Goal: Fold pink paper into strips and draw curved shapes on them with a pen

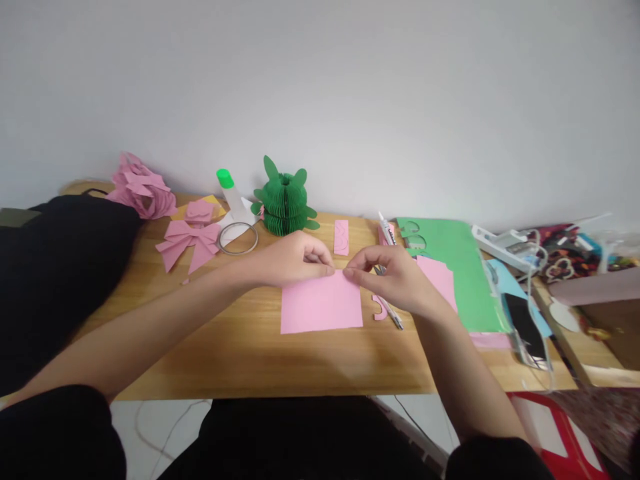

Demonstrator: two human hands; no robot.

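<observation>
A sheet of pink paper lies near the middle of the wooden table. My left hand pinches its far edge between thumb and fingers. Close beside it, my right hand grips the same edge near the far right corner, fingertips pressed together. Under and beside my right hand are a pen and a small curved pink paper scrap. Just beyond the hands sits a small pink paper strip with drawn curves. Behind my left hand stands a green honeycomb paper figure with leaf-like pieces.
A glue stick, a ring, a pink paper bow and crumpled pink paper are at the left. To the right lie green sheets, a white tube, a phone and a power strip. A black bag covers the left end.
</observation>
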